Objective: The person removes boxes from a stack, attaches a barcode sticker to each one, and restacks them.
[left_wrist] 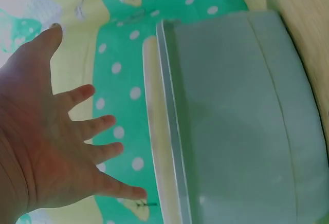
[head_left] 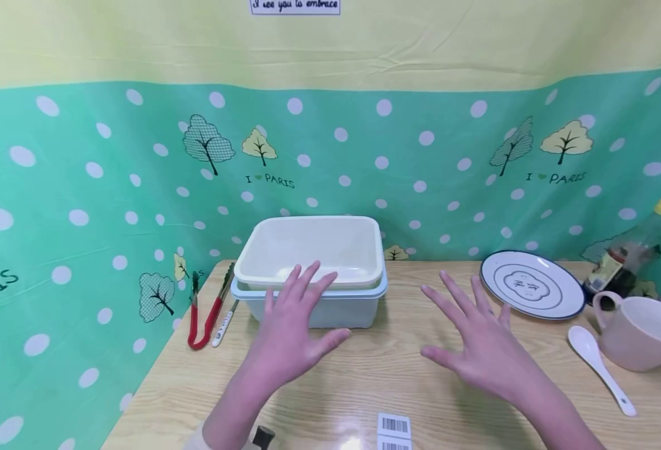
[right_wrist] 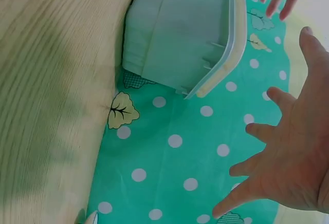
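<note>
Both hands hover over the table with fingers spread and nothing in them. The left hand (head_left: 288,334) overlaps the front of a pale blue bin (head_left: 342,312) in the head view; the left wrist view shows the palm apart from the bin's wall. A white basin (head_left: 319,240) sits nested in the top of that bin, its back rim raised. To the right of the bin, the right hand (head_left: 477,340) is over bare wood, its fingertips pointing toward the back. A round white plate (head_left: 533,285) with a dark blue rim lies beyond it on the right.
Red-handled tongs (head_left: 209,322) and a slim white-handled utensil (head_left: 225,325) lie left of the bin. At right stand a pink mug (head_left: 642,334), a white spoon (head_left: 595,359) and a yellow-capped sauce bottle (head_left: 628,256). Barcode labels (head_left: 394,428) are at the table's front; a polka-dot curtain (head_left: 364,144) hangs behind.
</note>
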The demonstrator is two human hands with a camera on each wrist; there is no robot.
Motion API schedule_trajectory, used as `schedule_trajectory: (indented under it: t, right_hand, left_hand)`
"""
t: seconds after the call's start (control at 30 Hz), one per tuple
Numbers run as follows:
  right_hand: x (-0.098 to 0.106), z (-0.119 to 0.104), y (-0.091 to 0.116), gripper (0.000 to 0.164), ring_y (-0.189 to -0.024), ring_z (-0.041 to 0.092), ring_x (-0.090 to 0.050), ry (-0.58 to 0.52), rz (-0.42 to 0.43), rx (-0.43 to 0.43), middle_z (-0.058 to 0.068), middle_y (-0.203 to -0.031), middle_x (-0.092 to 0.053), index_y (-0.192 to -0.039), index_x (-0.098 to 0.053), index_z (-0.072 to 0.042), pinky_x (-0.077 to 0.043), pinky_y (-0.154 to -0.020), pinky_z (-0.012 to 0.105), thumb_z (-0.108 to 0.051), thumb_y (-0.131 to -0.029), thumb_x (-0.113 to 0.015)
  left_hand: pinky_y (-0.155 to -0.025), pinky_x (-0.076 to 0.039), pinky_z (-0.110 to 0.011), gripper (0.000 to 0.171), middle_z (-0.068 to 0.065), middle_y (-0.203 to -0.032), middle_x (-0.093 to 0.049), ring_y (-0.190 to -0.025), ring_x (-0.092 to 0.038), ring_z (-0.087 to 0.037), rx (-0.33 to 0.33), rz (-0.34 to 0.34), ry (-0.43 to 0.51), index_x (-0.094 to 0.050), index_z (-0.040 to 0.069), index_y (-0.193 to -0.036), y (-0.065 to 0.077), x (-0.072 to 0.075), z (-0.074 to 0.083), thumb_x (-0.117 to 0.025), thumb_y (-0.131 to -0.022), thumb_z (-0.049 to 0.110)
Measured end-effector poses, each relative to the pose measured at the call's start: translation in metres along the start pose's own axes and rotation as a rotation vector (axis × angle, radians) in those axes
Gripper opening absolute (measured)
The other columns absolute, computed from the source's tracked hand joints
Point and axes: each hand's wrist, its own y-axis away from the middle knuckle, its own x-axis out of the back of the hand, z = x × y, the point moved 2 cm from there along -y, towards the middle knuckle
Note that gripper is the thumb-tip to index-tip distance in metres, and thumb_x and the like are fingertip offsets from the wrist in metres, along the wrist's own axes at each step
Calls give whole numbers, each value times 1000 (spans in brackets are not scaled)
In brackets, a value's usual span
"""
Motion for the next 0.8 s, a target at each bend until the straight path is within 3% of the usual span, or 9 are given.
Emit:
schedule_trajectory:
  t: [0.33,0.6,0.8]
  right_hand:
    - [-12,-1,-20,84,-147,55,-11,-127,-47,-11,0,-169,-14,-160,-25,-39,-7,-90,92,-63,-90,-66]
    - [-20,3,-38,84,-146,55,-16,-119,-39,-30,7,-168,-18,-160,-27,-33,-9,-91,91,-63,-91,-63]
    - [-23,-3,-50,85,-148,51,-14,-185,-67,-41,6,-168,-16,-161,-25,-32,-9,-93,90,-64,-92,-62]
  left_hand:
    - [-115,-25,-63,70,-8,-160,-35,-150,-22,-35,-20,137,194,-47,15,-148,-6,15,-31,-77,-90,38]
    - [-114,-27,-63,66,-9,-159,-37,-150,-23,-33,27,216,242,-48,12,-147,-9,21,-52,-77,-91,31]
    - [-112,-31,-63,65,-12,-159,-35,-147,-29,-33,77,285,250,-47,11,-147,-11,22,-73,-76,-91,30]
